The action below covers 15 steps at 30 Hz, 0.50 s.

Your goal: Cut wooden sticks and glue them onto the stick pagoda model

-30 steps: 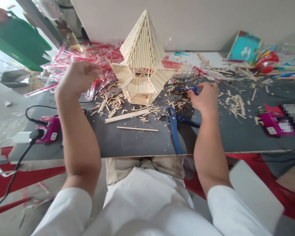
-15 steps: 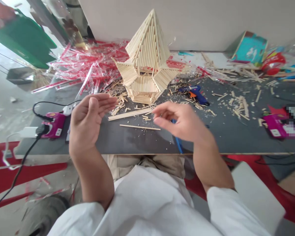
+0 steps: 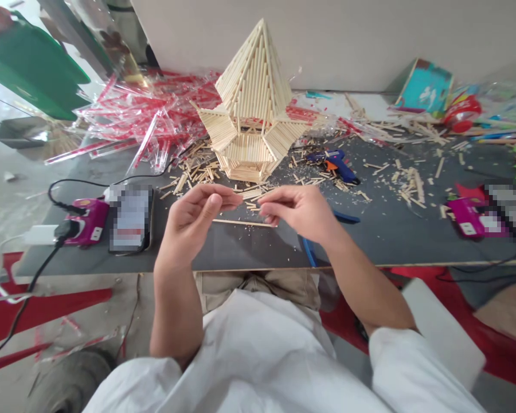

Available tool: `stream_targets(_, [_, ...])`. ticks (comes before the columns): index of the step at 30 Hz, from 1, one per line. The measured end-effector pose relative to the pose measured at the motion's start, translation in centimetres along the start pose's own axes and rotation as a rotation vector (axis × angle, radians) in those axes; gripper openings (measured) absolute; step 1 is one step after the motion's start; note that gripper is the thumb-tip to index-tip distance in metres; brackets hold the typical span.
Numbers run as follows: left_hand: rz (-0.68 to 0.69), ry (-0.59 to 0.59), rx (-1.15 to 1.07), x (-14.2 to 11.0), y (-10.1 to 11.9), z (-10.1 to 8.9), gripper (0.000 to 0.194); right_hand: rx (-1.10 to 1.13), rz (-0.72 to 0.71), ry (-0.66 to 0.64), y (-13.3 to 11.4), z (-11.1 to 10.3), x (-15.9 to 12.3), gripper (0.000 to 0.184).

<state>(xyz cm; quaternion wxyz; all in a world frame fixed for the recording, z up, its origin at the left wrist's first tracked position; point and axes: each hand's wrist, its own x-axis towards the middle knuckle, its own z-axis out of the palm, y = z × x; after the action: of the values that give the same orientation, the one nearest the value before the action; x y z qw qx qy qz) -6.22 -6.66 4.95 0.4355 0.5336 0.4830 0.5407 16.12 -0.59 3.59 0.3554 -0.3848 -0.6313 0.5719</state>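
My left hand (image 3: 191, 226) hovers over the near part of the table, fingers stretched out and thumb apart, with nothing in it. Facing it, my right hand (image 3: 303, 212) has loosely bent fingers, and I see nothing between them. A thin wooden stick (image 3: 245, 223) lies on the table below and between the hands. Behind them stands a model tower (image 3: 258, 86) built of pale wooden sticks, with a pointed roof and flared panels. Short cut sticks (image 3: 198, 172) are scattered around its base. A blue-handled tool (image 3: 308, 252) lies partly under my right hand and forearm.
A blue glue gun (image 3: 337, 163) lies right of the tower. Red and clear plastic wrappers (image 3: 155, 115) heap up at the back left. A phone (image 3: 131, 221) and a purple power strip (image 3: 86, 221) with cables sit at the left; another purple strip (image 3: 466, 221) is at the right.
My left hand has moved right, uncovering the phone. My right hand has shifted slightly left, so the two hands are closer together. The view has shifted a little.
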Motion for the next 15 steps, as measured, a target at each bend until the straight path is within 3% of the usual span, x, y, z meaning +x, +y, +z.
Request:
stream_targets(5, [-0.024, 0.129, 0.631, -1.4, -0.8, -4.7, 0.029, -0.259, -0.344, 0.711, -1.0, -7.9, -0.5, 0.013])
stream_targets(8, [-0.083, 0.156, 0.829, -3.4, -1.5, -7.3, 0.027, -0.392, -0.443, 1.015, 0.1, -14.2, -1.4, 0.014])
stream_targets(10, [-0.090, 0.137, 0.859, -4.5, -1.8, -8.2, 0.026, -0.641, -0.317, 1.088, 1.5, -18.2, -2.5, 0.018])
stream_targets(11, [-0.093, 0.114, 0.872, -4.8, -1.9, -8.4, 0.026, -0.831, -0.167, 1.065, 2.4, -19.9, -3.1, 0.017])
stream_targets(13, [-0.089, 0.037, 0.912, -5.0, -1.9, -8.2, 0.027, -1.166, 0.256, 0.898, 3.8, -22.5, -4.4, 0.014])
stream_targets(14, [-0.081, -0.017, 0.935, -4.8, -1.8, -8.0, 0.028, -1.222, 0.399, 0.829, 4.4, -23.3, -5.0, 0.016])
stream_targets(15, [-0.064, -0.075, 0.956, -4.5, -1.7, -7.6, 0.030, -1.237, 0.416, 0.805, 4.9, -23.8, -5.4, 0.019])
